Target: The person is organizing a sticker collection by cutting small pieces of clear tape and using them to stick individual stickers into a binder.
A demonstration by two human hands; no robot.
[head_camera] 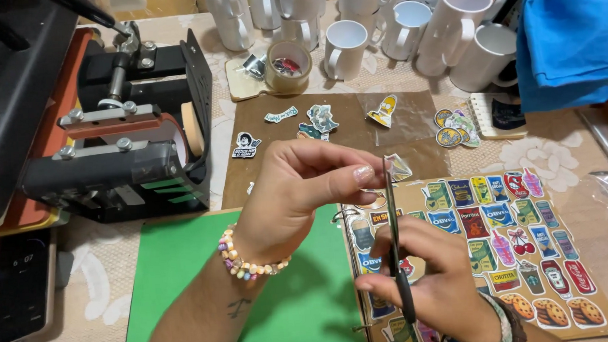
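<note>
My left hand [298,192], with a bead bracelet on the wrist, pinches a small sticker cut-out [397,167] between thumb and fingers. My right hand [432,282] grips a pair of scissors [394,242], blades pointing up and meeting the sticker's edge. Both hands hover over a brown ring-binder page [579,214] covered with several colourful food and drink stickers, beside a green sheet [186,279].
A black mug heat press [125,151] stands at the left, a phone [18,286] lies below it. Cut stickers [383,111] lie on a brown sheet [343,131]. A tape roll [287,67], several white mugs [343,49] and a blue cloth [571,36] are at the back.
</note>
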